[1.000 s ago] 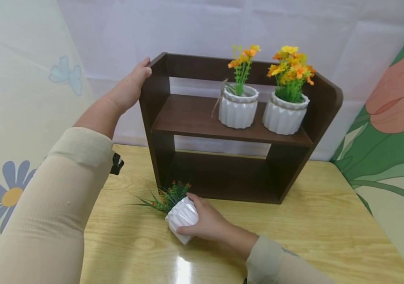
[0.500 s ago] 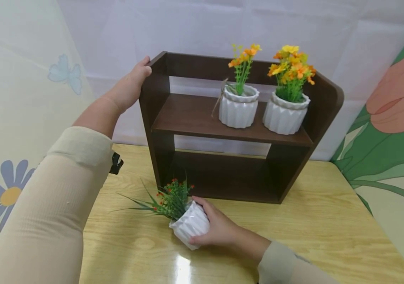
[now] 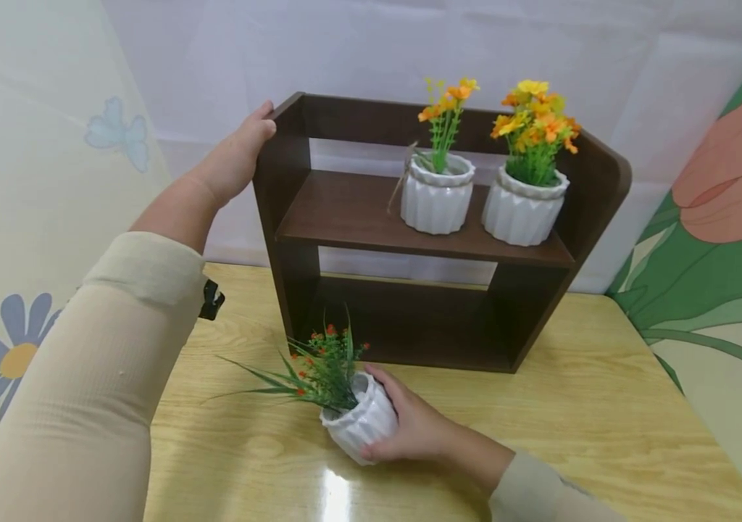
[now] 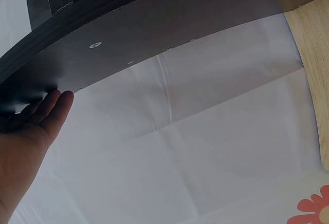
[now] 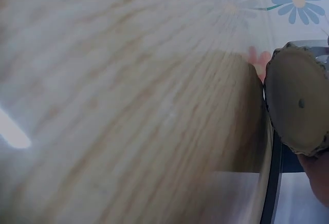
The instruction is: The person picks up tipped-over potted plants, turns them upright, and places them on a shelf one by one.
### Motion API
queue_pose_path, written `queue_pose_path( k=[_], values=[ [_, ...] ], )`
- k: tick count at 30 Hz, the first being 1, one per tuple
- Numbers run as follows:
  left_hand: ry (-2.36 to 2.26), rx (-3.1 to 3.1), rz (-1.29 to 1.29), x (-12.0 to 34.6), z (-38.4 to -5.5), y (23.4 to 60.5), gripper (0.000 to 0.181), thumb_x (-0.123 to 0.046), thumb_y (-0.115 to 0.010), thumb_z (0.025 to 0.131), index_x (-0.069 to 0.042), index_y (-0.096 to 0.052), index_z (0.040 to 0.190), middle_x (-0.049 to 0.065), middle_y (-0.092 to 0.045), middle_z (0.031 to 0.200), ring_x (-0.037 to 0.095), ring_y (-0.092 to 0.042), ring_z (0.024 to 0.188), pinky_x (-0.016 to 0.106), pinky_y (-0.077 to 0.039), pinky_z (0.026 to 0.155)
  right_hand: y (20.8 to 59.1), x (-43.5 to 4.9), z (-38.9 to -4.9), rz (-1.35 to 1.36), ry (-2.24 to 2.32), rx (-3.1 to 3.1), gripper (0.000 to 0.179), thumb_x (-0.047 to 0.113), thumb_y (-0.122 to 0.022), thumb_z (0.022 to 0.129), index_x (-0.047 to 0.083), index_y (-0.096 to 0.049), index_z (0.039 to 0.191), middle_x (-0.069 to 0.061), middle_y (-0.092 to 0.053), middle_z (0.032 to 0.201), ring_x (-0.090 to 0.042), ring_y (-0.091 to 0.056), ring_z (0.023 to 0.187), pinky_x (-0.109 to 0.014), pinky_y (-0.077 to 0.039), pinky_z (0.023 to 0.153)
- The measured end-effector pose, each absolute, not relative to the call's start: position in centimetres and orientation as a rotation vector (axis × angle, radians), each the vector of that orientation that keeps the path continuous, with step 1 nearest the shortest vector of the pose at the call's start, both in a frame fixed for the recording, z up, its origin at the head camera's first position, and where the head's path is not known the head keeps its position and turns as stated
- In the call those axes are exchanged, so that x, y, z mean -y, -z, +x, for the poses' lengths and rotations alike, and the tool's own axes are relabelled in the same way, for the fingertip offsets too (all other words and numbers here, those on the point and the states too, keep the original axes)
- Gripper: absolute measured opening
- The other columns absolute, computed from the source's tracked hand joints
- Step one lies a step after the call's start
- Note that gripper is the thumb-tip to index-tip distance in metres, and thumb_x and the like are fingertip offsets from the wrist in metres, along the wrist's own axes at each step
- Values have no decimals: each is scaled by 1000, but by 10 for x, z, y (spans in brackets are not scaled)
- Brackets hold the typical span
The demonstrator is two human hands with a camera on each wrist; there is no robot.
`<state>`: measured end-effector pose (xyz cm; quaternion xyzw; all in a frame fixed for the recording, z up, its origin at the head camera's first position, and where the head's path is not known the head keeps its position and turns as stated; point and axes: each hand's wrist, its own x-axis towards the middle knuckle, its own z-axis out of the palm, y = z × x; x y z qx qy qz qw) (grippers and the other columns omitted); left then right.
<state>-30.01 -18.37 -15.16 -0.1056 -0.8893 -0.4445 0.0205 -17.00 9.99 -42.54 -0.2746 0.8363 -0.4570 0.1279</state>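
Observation:
In the head view my right hand (image 3: 410,428) grips a white ribbed pot (image 3: 366,420) around its side. Green grassy leaves and small red flowers (image 3: 328,362) grow from it. The pot leans left, in front of the dark brown shelf (image 3: 410,221); the right wrist view shows its round underside (image 5: 298,100) with a small hole. My left hand (image 3: 234,159) rests against the shelf's left side panel near the top. Straight fingers (image 4: 54,113) lie on that panel in the left wrist view; the thumb is hidden.
On the upper board stand two white pots: one with a few orange flowers (image 3: 438,192) and twine, the other (image 3: 524,210) fuller with yellow and orange flowers. The shelf stands on a wooden table (image 3: 606,406) before a white cloth backdrop (image 3: 371,43). Painted panels flank both sides.
My right hand has drawn the red-flowered potted plant to the right and slightly nearer, tipping it more upright. My left hand stays at the shelf's side.

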Motion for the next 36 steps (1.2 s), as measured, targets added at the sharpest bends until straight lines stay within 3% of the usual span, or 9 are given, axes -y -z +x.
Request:
queue_pose_path(
  k=[6,13,17,31,36],
  values=[
    [1378,2756,-328,184,-300,152,63,-49,-9,98,-35,13,156,-12,14,164,13,13,151,51,4,122,426,-107,-168,-784,1335,-2411,120,23,-90,61,17,-19,157,-12,-44,146,-29,-50,126,-41,-43,102],
    [1385,2762,-320,184,-300,151,63,-50,-8,98,-37,13,155,-11,14,164,15,13,152,54,4,122,429,-118,-168,-761,1313,-2402,118,23,-89,63,27,-18,157,-12,-42,150,-33,-47,131,-54,-39,106],
    [1399,2756,-315,184,-300,151,63,-49,-9,98,-36,13,156,-11,14,164,14,13,152,53,4,122,431,-124,-169,-776,1296,-2393,118,22,-88,63,26,-17,157,-15,-42,149,-37,-46,132,-59,-38,107],
    [1396,2748,-332,184,-300,152,64,-48,-9,98,-35,12,156,-10,13,165,13,11,151,50,4,122,436,-135,-174,-734,1306,-2367,120,1,-77,56,25,-15,157,-21,-46,144,-38,-49,127,-58,-40,105],
    [1382,2744,-345,185,-299,152,65,-48,-10,97,-33,12,157,-10,12,165,12,11,151,47,4,123,438,-136,-175,-710,1314,-2369,118,2,-77,57,20,-16,156,-23,-47,143,-38,-50,127,-59,-39,106]
  ],
)
